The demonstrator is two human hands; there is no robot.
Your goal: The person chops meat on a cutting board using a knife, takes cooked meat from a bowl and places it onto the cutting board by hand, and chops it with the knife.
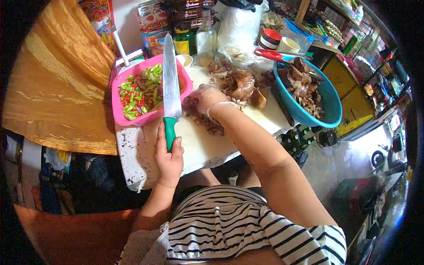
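Note:
My left hand [170, 152] grips the green handle of a large kitchen knife [171, 79], its broad blade pointing up and away from me. Over the white cutting board [190, 145], my right hand [210, 98] is curled down on dark chopped meat [214, 126]; its fingertips are blurred and partly hidden. Just beyond it lie larger brown pieces of cooked meat [243, 84]. A pink basin [117, 99] of cut green and red chillies stands to the left, its right part behind the blade. To the right, a blue basin [333, 117] holds more meat pieces.
Red-handled tongs [269, 55] rest across the blue basin. Behind the board stand a clear glass bottle [205, 39], a white plastic bag [240, 33], stacked bowls [269, 39] and food packets [152, 17]. An orange curtain [57, 84] hangs at the left; bottles [291, 141] stand below the table.

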